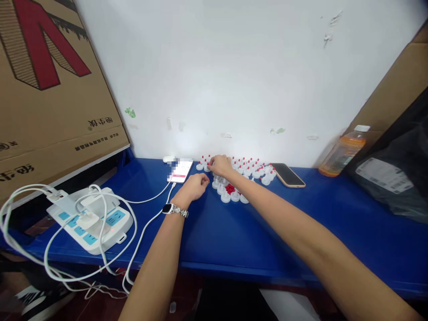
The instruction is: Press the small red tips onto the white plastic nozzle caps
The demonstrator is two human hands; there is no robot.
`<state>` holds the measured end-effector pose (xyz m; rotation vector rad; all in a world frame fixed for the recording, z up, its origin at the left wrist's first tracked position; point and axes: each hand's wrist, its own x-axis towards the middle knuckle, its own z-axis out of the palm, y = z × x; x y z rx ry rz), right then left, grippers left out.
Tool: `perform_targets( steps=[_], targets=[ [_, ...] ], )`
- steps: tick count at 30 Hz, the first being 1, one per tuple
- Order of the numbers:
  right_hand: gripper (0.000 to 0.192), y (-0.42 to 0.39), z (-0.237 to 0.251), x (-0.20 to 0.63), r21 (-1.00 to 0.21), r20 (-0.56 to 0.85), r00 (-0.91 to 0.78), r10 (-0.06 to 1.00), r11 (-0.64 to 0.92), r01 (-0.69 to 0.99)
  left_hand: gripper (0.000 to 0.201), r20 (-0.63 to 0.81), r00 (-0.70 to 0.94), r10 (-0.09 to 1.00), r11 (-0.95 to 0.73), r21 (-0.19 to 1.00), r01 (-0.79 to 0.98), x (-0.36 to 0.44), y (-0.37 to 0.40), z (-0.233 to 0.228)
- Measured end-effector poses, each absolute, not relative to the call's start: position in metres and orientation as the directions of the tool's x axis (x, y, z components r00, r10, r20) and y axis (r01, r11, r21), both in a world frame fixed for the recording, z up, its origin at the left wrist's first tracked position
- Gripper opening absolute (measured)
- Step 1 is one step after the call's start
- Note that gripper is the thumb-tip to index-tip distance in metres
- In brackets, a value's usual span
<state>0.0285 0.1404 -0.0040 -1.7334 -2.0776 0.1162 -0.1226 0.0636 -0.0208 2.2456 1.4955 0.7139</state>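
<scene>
Several small white round caps with red tips (249, 168) lie clustered on the blue table (234, 232) against the white wall. My right hand (220, 165) reaches into the left end of the cluster, fingertips pinched on one white cap. My left hand (195, 186), with a watch on its wrist, rests on the table just left of the caps, fingers curled; whether it holds anything is hidden. A small pile of loose red pieces (230, 188) sits among the nearer caps.
A lit phone (180, 170) on a white cable lies left of the caps, a dark phone (288, 174) to their right. A white power strip (90, 219) with chargers sits front left. An orange drink bottle (341, 152), cardboard boxes and a black bag stand around.
</scene>
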Motion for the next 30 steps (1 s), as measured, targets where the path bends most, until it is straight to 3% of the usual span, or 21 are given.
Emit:
perform_targets(
  steps=[6,12,16,21,27,30],
  targets=[
    [0.026,0.143,-0.007,0.029,-0.351,0.275,-0.098,0.956,0.195,0.916,0.018,0.227,0.306,0.924,-0.381,0.551,0.742,-0.120,0.062,-0.020],
    [0.019,0.135,-0.002,0.026,-0.383,0.295,-0.086,0.952,0.200,0.902,0.017,0.245,0.276,0.929,-0.368,0.552,0.748,-0.122,0.064,-0.022],
    [0.018,0.103,0.004,0.045,-0.392,0.528,-0.123,0.841,0.369,0.843,0.023,0.318,0.232,0.919,-0.378,0.552,0.744,-0.115,0.061,-0.015],
    [0.014,0.046,0.005,0.075,-0.523,0.606,-0.250,0.755,0.615,0.591,0.034,0.486,0.276,0.830,-0.530,0.531,0.661,-0.089,0.040,0.001],
    [0.013,0.009,0.001,0.093,-0.588,0.657,-0.155,0.737,0.631,0.507,0.034,0.520,0.436,0.735,-0.654,0.372,0.659,-0.067,0.021,0.008],
    [0.016,0.007,0.002,0.092,-0.518,0.725,-0.152,0.672,0.677,0.523,0.033,0.565,0.434,0.702,-0.670,0.317,0.671,-0.061,0.021,0.007]
  ],
)
